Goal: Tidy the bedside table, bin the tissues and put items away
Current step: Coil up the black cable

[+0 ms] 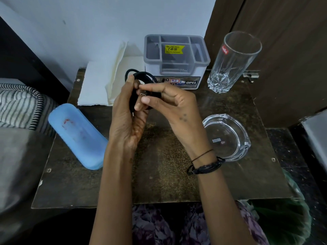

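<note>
— Beyond the fingertips: grey organiser against the wall, blocking any straight reach forward. Tall glass to its right, upright, easily knocked.

— And left of the fingers?

— Folded tissues at the back-left corner, blue case lying slantwise nearer the edge. Between them, a narrow strip of bare table.

— Right side?

— Glass ashtray just past the right wrist. Open tabletop beneath both palms and toward the near edge.

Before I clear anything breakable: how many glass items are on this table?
2. A tall drinking glass stands at the back right beside the grey organizer; a round glass ashtray sits nearer, by the right hand. None seems hidden.
</note>
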The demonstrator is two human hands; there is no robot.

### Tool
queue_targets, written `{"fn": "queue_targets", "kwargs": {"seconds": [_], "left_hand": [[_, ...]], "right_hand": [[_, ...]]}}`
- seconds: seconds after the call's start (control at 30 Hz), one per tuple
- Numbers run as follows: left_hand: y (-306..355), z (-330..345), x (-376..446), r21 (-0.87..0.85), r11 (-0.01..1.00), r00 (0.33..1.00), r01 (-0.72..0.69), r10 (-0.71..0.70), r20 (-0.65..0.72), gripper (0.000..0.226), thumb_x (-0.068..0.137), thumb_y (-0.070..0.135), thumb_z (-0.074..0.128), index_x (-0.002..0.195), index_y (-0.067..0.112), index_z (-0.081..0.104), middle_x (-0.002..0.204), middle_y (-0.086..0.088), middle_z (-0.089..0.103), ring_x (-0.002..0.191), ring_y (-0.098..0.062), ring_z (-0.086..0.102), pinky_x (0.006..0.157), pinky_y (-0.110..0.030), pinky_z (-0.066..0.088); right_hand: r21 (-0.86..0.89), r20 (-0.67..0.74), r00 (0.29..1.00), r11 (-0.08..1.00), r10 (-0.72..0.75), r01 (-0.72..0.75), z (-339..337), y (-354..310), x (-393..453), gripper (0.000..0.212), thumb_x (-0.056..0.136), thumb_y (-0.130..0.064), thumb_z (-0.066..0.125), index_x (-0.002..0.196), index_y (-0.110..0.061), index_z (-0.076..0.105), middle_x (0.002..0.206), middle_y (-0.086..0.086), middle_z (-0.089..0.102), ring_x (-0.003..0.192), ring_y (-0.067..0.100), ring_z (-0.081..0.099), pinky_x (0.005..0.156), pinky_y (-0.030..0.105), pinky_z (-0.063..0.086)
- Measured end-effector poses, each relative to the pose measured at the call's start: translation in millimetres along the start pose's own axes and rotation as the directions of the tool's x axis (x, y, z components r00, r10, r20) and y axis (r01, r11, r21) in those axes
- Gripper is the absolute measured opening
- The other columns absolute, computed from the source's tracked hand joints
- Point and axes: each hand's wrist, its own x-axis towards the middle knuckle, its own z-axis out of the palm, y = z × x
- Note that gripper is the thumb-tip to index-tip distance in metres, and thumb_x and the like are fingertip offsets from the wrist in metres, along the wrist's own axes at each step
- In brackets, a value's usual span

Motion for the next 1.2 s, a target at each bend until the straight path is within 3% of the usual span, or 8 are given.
{"fn": "queue_targets", "kwargs": {"seconds": [0.17,0.3,0.43,0.53,0.7,0.83,1.07,1.2], "left_hand": [[-3.8,0.0,3.8,-0.003,1.000,0.998,0.031,-0.030,0.061,0.032,0.099,0.021,0.035,0.069,0.013,0.044,0.052,0.007,0.045,0.035,-0.002,0.038,0.046,-0.008,0.040],[-3.4,2.1,4.2,0.015,1.000,1.000,0.004,-0.004,0.017,0.028,0.098,0.018,0.038,0.071,0.012,0.043,0.059,0.004,0.045,0.040,-0.002,0.039,0.044,-0.010,0.036],[0.5,5.6,3.1,0.029,1.000,1.000,0.001,-0.001,0.008,0.033,0.098,0.019,0.038,0.065,0.014,0.044,0.053,0.005,0.048,0.043,-0.003,0.045,0.045,-0.012,0.040],[5.5,4.9,-0.1,0.046,0.999,0.999,0.027,-0.028,0.024,0.044,0.096,0.020,0.039,0.053,0.018,0.046,0.047,0.007,0.049,0.042,-0.003,0.049,0.045,-0.013,0.043],[3.4,3.0,-6.4,0.216,0.974,0.990,0.065,-0.090,0.110,0.044,0.085,0.013,0.051,0.042,0.021,0.045,0.050,0.005,0.052,0.050,-0.006,0.052,0.052,-0.015,0.045],[4.5,-0.3,-5.9,0.393,0.917,0.990,0.066,-0.109,0.087,0.038,0.074,0.009,0.052,0.039,0.022,0.043,0.057,0.001,0.053,0.056,-0.008,0.054,0.060,-0.016,0.048],[2.6,6.0,-7.9,0.659,0.752,0.997,0.006,-0.059,0.058,0.033,0.091,0.011,0.041,0.058,0.008,0.047,0.046,0.006,0.049,0.048,-0.006,0.054,0.055,-0.015,0.049],[1.6,9.1,-6.9,0.660,0.751,0.997,0.032,-0.074,0.036,0.023,0.093,0.011,0.041,0.073,0.006,0.050,0.046,0.008,0.055,0.045,-0.003,0.056,0.050,-0.013,0.048]], "right_hand": [[-0.176,-0.244,0.967,0.984,-0.073,0.030,10.4,-1.4,-3.5,0.015,0.091,-0.019,0.057,0.098,-0.013,0.069,0.086,-0.003,0.071,0.084,0.008,0.067,0.081,0.035,0.054],[-0.412,-0.413,0.894,0.911,-0.175,-0.012,14.9,-0.6,-5.3,0.026,0.097,-0.031,0.043,0.097,-0.009,0.057,0.078,0.003,0.069,0.075,0.023,0.067,0.065,0.048,0.054],[-0.202,-0.514,0.848,0.979,-0.128,0.026,16.1,-4.1,-5.1,0.014,0.099,-0.020,0.037,0.094,-0.012,0.048,0.080,-0.003,0.065,0.078,0.009,0.067,0.070,0.024,0.057],[0.008,-0.569,0.821,0.997,-0.054,0.071,12.1,-9.6,-4.5,0.016,0.101,-0.017,0.031,0.097,-0.010,0.045,0.088,0.010,0.068,0.080,0.015,0.070,0.069,0.026,0.058],[0.196,-0.632,0.775,0.967,-0.004,0.165,2.9,-16.6,-2.1,0.020,0.102,-0.017,0.028,0.096,-0.008,0.044,0.077,0.010,0.066,0.064,0.014,0.067,0.062,0.024,0.056],[0.272,-0.639,0.769,0.944,0.033,0.186,0.8,-18.4,-1.3,0.021,0.102,-0.019,0.028,0.094,-0.009,0.044,0.073,0.010,0.064,0.063,0.014,0.067,0.061,0.025,0.056],[0.378,-0.625,0.773,0.908,0.107,0.180,-5.2,-19.8,-0.3,0.016,0.101,-0.016,0.035,0.105,-0.005,0.046,0.069,0.009,0.065,0.059,0.015,0.067,0.057,0.024,0.055],[0.230,-0.643,0.766,0.957,0.011,0.179,-11.4,-16.3,-2.5,0.017,0.099,-0.010,0.039,0.116,-0.011,0.042,0.074,0.011,0.066,0.065,0.016,0.069,0.061,0.025,0.055]]}}
